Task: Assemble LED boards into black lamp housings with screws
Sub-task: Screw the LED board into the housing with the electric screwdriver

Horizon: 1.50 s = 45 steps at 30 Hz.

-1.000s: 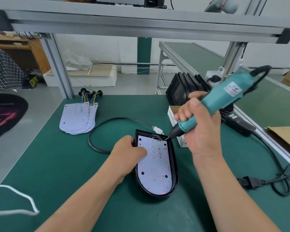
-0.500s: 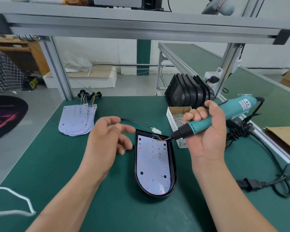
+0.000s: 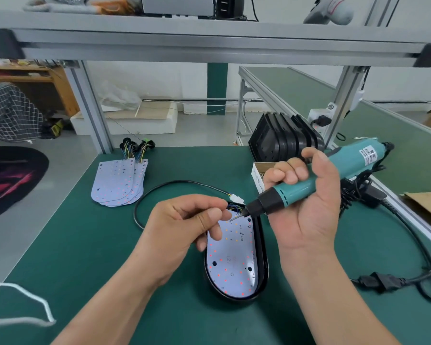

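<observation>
A black lamp housing (image 3: 263, 265) lies on the green table with a white LED board (image 3: 232, 260) seated inside it. My right hand (image 3: 306, 207) grips a teal electric screwdriver (image 3: 309, 188), tilted so its bit points down-left over the board's top end. My left hand (image 3: 184, 225) hovers above the housing's upper left and pinches a small screw (image 3: 234, 218) between thumb and fingertips, right at the bit's tip. A black cable (image 3: 159, 188) with a white connector (image 3: 237, 199) loops out from the housing's top.
A stack of spare LED boards (image 3: 120, 183) with wires lies at the back left. Empty black housings (image 3: 284, 140) lean at the back right behind a small cardboard box of screws (image 3: 258, 175). Power cords (image 3: 383, 280) trail along the right side. A white cord (image 3: 23, 295) lies at the lower left.
My left hand lifted off the LED board and came to the screwdriver's bit, now with a screw pinched in it. My right hand tilted the screwdriver lower and flatter.
</observation>
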Tool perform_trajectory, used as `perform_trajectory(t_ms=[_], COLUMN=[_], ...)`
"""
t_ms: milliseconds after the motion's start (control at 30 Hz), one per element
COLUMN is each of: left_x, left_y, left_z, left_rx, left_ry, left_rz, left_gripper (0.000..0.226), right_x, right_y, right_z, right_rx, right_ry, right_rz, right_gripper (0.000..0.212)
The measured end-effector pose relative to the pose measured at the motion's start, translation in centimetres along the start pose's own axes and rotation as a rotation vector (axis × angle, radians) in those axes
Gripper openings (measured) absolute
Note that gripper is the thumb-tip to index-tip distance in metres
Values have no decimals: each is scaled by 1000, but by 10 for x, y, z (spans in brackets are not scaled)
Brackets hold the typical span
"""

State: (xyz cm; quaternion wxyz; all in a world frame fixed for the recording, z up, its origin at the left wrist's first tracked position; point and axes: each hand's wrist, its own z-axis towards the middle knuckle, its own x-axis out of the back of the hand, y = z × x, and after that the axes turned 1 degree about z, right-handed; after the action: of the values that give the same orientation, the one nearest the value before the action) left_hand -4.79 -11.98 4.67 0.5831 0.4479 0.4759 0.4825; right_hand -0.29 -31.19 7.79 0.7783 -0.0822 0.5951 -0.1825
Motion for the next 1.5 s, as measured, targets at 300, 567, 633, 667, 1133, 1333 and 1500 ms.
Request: perform_trajectory(t_ms=[300, 567, 633, 667, 1133, 1333, 1500], left_x=[-3, -5, -4, -4, -8, -11, -12], left_y=[2, -1, 0, 0, 4, 3, 2], left_z=[-2, -3, -3, -3, -4, -5, -5], left_rx=[-16, -24, -8, 5, 177, 192, 186], left_ry=[-44, -54, -36, -31, -30, -28, -2], left_rz=[86, 84, 109, 95, -230, -223, -225], left_gripper=[12, 10, 6, 4, 8, 8, 8], right_x=[1, -1, -2, -2, -2, -1, 1], right_y=[-1, 0, 1, 1, 3, 3, 3], right_z=[3, 2, 2, 2, 2, 2, 3], right_rx=[15, 36, 35, 35, 51, 53, 42], right_ry=[30, 37, 40, 43, 29, 33, 39], right_rz=[10, 24, 27, 28, 18, 5, -15], right_gripper=[12, 20, 20, 19, 20, 20, 16])
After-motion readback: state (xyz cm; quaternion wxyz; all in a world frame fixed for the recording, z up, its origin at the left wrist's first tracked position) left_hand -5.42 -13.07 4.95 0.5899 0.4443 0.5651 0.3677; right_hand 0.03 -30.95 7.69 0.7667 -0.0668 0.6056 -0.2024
